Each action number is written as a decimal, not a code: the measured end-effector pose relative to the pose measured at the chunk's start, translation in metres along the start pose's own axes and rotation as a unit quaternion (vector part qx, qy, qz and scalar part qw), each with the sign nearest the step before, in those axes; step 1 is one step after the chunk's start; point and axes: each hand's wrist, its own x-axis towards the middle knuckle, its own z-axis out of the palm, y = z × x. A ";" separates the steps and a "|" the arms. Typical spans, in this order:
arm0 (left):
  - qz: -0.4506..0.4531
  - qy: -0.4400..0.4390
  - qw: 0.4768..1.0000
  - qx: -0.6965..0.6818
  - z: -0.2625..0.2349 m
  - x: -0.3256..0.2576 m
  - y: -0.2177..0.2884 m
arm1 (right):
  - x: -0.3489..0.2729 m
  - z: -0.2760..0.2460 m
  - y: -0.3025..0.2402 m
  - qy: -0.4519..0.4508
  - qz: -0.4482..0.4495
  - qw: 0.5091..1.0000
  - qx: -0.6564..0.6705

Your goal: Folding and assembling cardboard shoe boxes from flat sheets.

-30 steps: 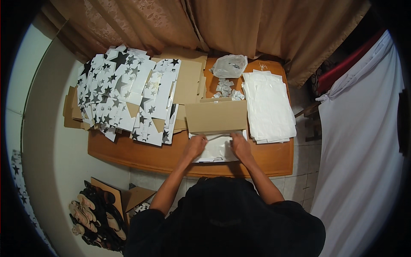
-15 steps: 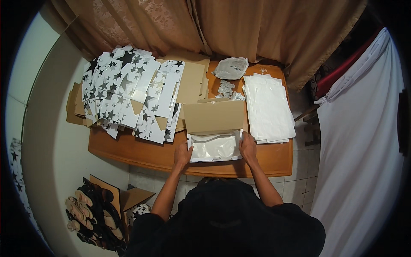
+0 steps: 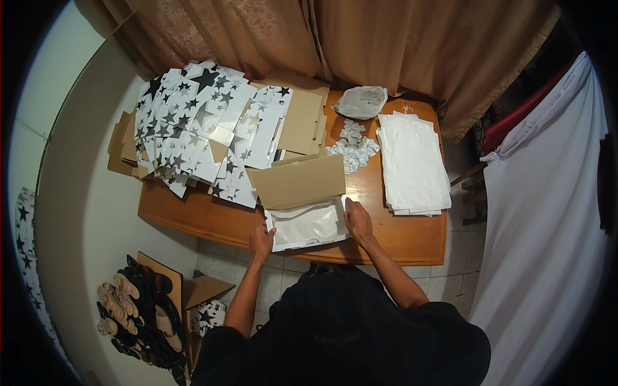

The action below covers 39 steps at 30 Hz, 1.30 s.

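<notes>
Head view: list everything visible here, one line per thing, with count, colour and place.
open box: one, brown flap raised, white paper inside, near edge of the table
table: one, orange-brown wood, centre
star-printed flat cartons: a heap, white with black stars, left part of the table
plain cardboard sheets: several, brown, behind the box
white sheets: one stack, right part of the table
small packets: a cluster, whitish, centre back
plastic bag: one, clear, back edge
curtain: tan, behind the table
white cloth: hanging at right
shoes: several, on the floor at left
left hand: on the box's left edge
right hand: on the box's right edge
</notes>
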 end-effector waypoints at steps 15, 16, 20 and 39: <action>0.146 0.101 0.974 0.144 -0.018 -0.012 0.053 | -0.006 -0.002 0.008 0.047 0.022 0.999 0.015; 0.147 0.099 0.974 0.142 -0.019 -0.009 0.065 | -0.006 -0.005 0.010 0.048 0.024 0.998 0.013; 0.194 -0.016 0.981 -0.015 0.000 0.012 0.117 | -0.005 -0.021 0.027 0.030 0.069 0.996 0.042; 0.105 -0.217 0.970 -0.011 0.243 0.155 0.225 | 0.130 -0.030 0.117 0.018 0.062 0.997 0.050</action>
